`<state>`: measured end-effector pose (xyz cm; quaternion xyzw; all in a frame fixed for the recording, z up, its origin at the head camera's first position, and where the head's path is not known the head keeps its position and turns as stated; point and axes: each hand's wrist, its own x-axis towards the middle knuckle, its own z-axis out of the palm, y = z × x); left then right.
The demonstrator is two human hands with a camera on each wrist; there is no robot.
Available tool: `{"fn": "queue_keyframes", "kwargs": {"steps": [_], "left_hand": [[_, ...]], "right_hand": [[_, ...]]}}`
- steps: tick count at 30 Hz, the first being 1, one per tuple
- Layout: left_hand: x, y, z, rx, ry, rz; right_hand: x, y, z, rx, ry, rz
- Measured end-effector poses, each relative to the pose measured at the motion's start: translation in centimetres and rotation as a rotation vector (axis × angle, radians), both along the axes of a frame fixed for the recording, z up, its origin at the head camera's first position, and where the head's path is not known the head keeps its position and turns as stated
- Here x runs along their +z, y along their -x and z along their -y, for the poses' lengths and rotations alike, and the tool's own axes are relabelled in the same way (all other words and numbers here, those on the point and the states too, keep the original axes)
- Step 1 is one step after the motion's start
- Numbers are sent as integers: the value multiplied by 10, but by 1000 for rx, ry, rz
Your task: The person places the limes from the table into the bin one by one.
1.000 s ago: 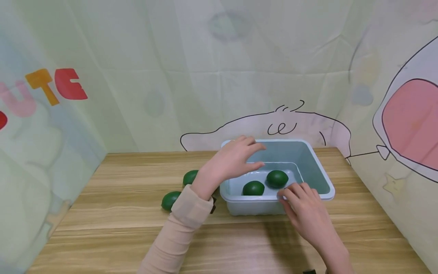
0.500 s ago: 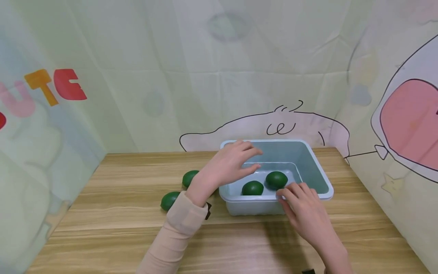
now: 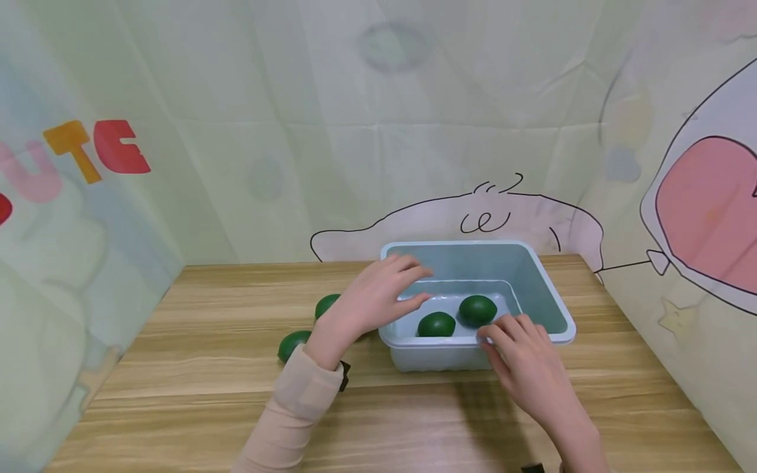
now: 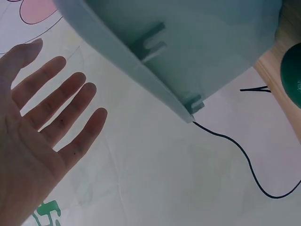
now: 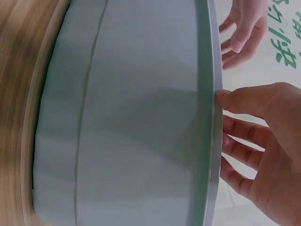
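Note:
A pale blue plastic tub (image 3: 432, 358) stands on the wooden table, with one dark green lime (image 3: 436, 324) and another lime (image 3: 478, 310) lying in it. My left hand (image 3: 375, 295) hovers over the tub's left rim, holding nothing; the left wrist view shows its fingers (image 4: 70, 106) spread and relaxed. At the front rim, my right hand (image 3: 529, 361) pinches the edge, with the thumb (image 5: 244, 100) outside and the fingers behind it. Left of the tub, a lime (image 3: 292, 344) and a second lime (image 3: 326, 305) lie on the table, partly hidden by the left arm.
The wooden table (image 3: 207, 407) ends at a printed cloth backdrop (image 3: 266, 164) behind and at both sides. The tub sits near the table's back edge.
My left hand has drawn back left and a little toward me, from above the tub's inside to its left rim. The right hand stays on the front rim.

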<state>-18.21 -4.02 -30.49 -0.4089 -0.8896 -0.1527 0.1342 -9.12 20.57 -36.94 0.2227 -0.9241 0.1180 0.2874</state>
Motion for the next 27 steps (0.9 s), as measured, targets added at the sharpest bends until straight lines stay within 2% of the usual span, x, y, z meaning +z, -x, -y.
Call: {"fn": "queue_keyframes", "kwargs": {"steps": [12,27], "left_hand": [[-12,-3,14,67,9,60],[-26,-5,28,117,-20,88]], "right_hand": [[-1,1,0,5,2,-15],[-1,0,-1,0,-4,-13]]}}
